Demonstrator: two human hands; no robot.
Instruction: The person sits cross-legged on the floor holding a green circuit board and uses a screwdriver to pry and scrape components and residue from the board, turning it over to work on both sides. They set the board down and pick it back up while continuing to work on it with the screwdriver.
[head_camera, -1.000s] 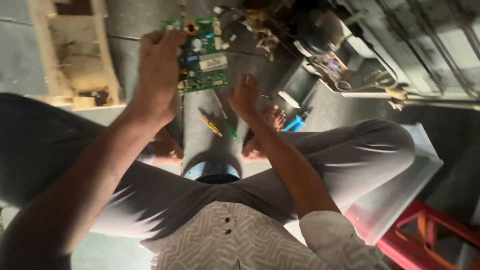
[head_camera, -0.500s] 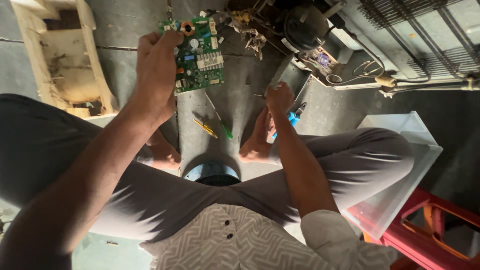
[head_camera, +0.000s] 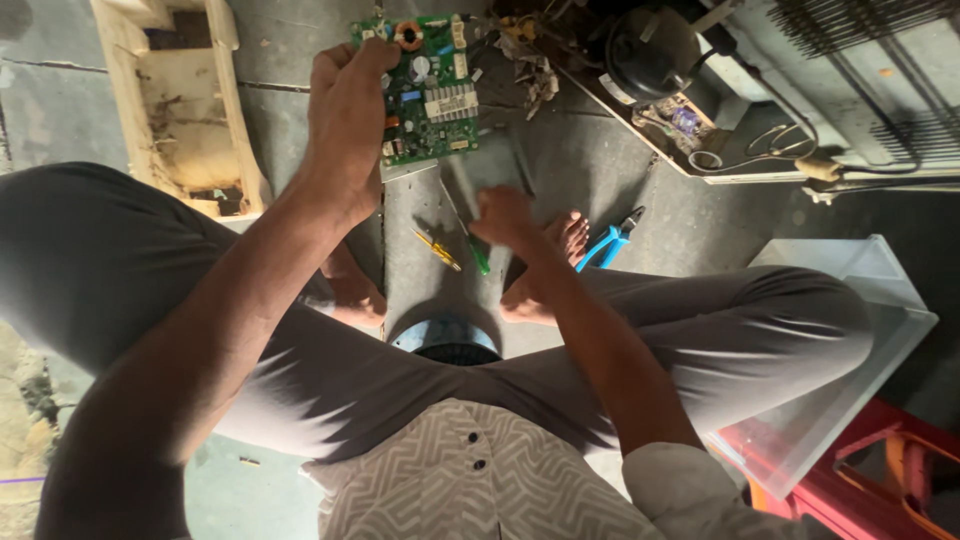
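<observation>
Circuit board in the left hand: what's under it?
Under the green circuit board, held up by the left hand, lies grey concrete floor, with a pale flat strip at its lower edge. The board and hand cover whatever lies directly beneath.

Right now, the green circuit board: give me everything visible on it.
The circuit board is a green rectangle, component side facing the camera. It carries a copper-wound ring coil near its top edge, a ribbed silver heat sink at mid-right, pale connectors and small dark parts. It is held up above the grey floor, tilted slightly. The left hand grips its left edge; nothing else touches it. Its back is hidden.
</observation>
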